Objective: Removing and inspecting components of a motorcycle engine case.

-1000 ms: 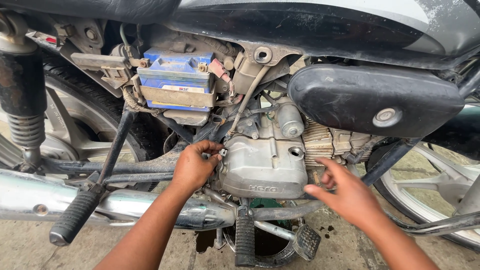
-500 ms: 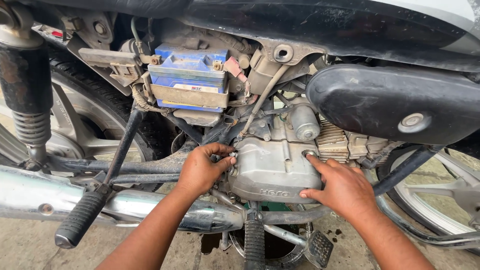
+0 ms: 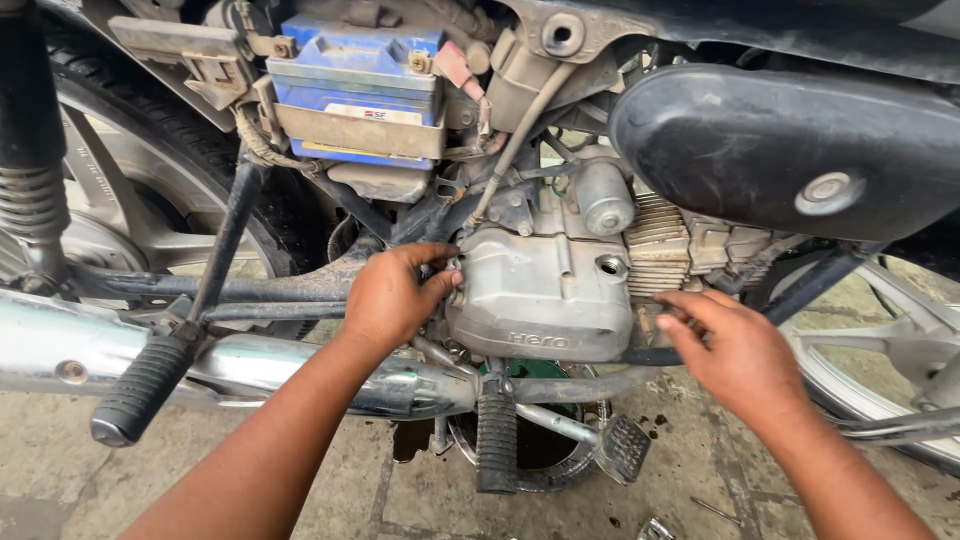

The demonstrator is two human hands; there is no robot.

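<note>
At the engine cover (image 3: 545,300): both hands (image 3: 392,295) working.
Left fingers pinch its rear edge; right hand (image 3: 735,350) beside it, fingers curled loosely.

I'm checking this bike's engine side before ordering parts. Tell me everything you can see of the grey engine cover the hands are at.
The grey engine cover is a boxy, rounded casting that looks like dull metal, dusty and scuffed, with raised lettering low on its face and a round hole near its upper right corner. It sits below the blue battery, left of the cooling fins. The left hand grips its left edge; the right hand hovers at its right side, contact unclear.
</note>
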